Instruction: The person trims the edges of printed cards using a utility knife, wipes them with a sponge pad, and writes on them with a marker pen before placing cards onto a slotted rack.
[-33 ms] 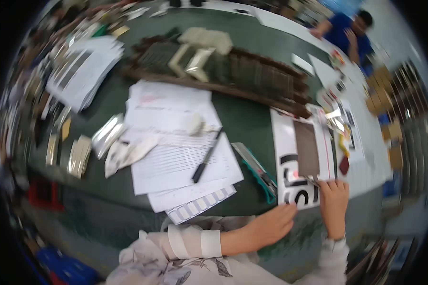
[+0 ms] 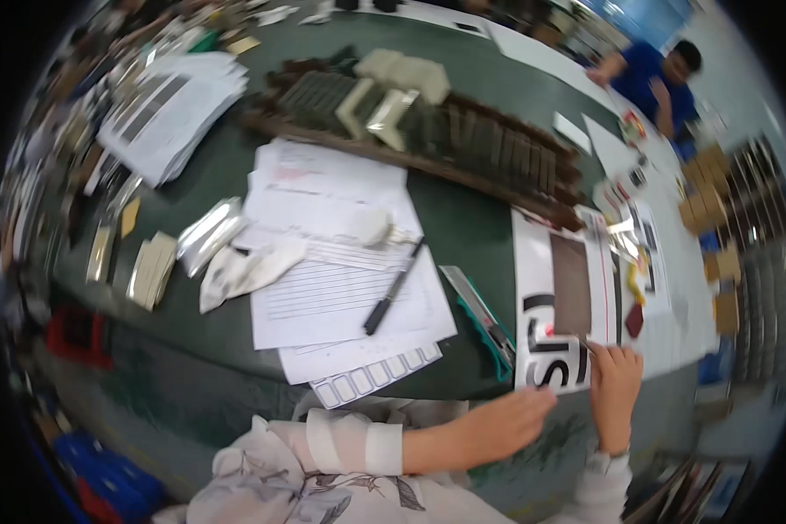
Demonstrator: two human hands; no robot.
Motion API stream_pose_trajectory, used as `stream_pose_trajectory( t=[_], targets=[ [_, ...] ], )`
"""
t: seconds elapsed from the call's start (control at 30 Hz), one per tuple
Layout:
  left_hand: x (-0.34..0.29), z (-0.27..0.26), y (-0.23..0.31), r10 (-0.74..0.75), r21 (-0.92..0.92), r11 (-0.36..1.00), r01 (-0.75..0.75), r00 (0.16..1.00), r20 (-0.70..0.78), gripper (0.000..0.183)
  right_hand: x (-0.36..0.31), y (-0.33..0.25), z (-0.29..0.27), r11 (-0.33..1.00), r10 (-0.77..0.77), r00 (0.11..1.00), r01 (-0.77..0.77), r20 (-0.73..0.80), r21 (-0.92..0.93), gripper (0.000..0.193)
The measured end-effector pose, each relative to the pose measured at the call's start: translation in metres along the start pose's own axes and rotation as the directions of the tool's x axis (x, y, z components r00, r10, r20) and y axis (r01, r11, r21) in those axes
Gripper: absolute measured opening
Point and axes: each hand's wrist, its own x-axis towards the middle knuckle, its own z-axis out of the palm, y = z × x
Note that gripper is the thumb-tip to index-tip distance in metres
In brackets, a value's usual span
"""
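A white sheet with large black characters [image 2: 527, 262] lies at the table's front right, and a dark grey-brown rectangle [image 2: 571, 288] covers part of it. My right hand [image 2: 618, 377] is closed at the rectangle's near end. From its fingers sticks a thin dark tool tip; its kind is too small to tell. By the sheet's near edge is my left hand [image 2: 517, 423], its fingers curled together; whatever they pinch is hidden. Just left of the sheet rests a teal utility knife [image 2: 485, 325] with its blade end pointing away from me.
Papers [image 2: 341, 297] bear a black marker [image 2: 395, 284] and a whitish roll [image 2: 375, 228]. A white cloth glove [image 2: 240, 278] and shiny wrapped packs [image 2: 211, 234] lie left. Behind stands a long brown rack [image 2: 498, 153]. A co-worker in blue [image 2: 646, 83] sits far right.
The whole scene has shifted slightly right in the picture as my head moved. My two hands keep nearly the same places at the sheet's near end.
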Motion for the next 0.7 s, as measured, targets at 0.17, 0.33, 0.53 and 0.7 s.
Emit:
stream_pose_trajectory(
  t=[0.17,0.33,0.53,0.7],
  targets=[
    [-0.022,-0.13,0.0,-0.081,0.158,0.979,0.132,0.952,-0.294,0.028,0.017,-0.057,-0.027,0.958,0.103,0.986,-0.063,-0.132,0.28,0.033],
    [-0.089,-0.221,-0.054,-0.461,0.47,0.569,0.676,0.734,-0.499,0.035,0.031,-0.117,-0.026,0.864,-0.033,0.982,0.123,-0.188,0.487,0.048],
    [-0.129,-0.247,-0.032,-0.638,0.181,0.661,0.728,0.672,-0.375,0.026,0.081,-0.21,-0.012,0.718,-0.394,0.85,0.522,-0.349,0.461,0.045],
    [-0.142,-0.255,-0.037,-0.704,-0.042,0.668,0.743,0.613,-0.358,0.037,0.11,-0.257,-0.001,0.642,-0.552,0.756,0.654,-0.351,0.4,0.05]
  ],
)
